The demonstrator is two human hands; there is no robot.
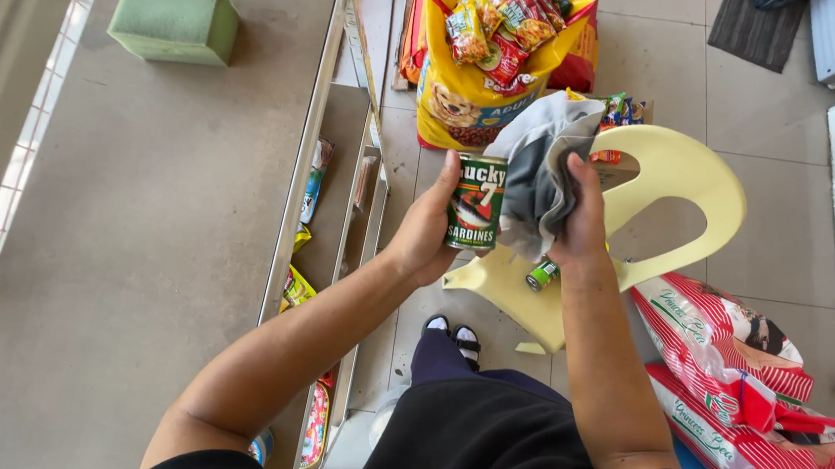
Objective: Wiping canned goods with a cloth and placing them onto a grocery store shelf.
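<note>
My left hand point(428, 227) grips a small food can point(476, 201) with a dark green and red label, holding it upright in front of me. My right hand point(582, 223) clutches a bunched grey cloth point(542, 160) that presses against the can's right side. Both hands are raised above a pale yellow plastic chair point(676, 170). A second small green can point(540, 274) lies on its side on the chair seat, just below my right wrist.
A grey shelf top point(149, 233) with a green foam block point(174, 21) fills the left; lower shelves point(325, 207) hold packets. A yellow pet-food sack point(458, 94) topped with snack packets stands ahead. Red and white rice sacks point(735, 359) lie at right.
</note>
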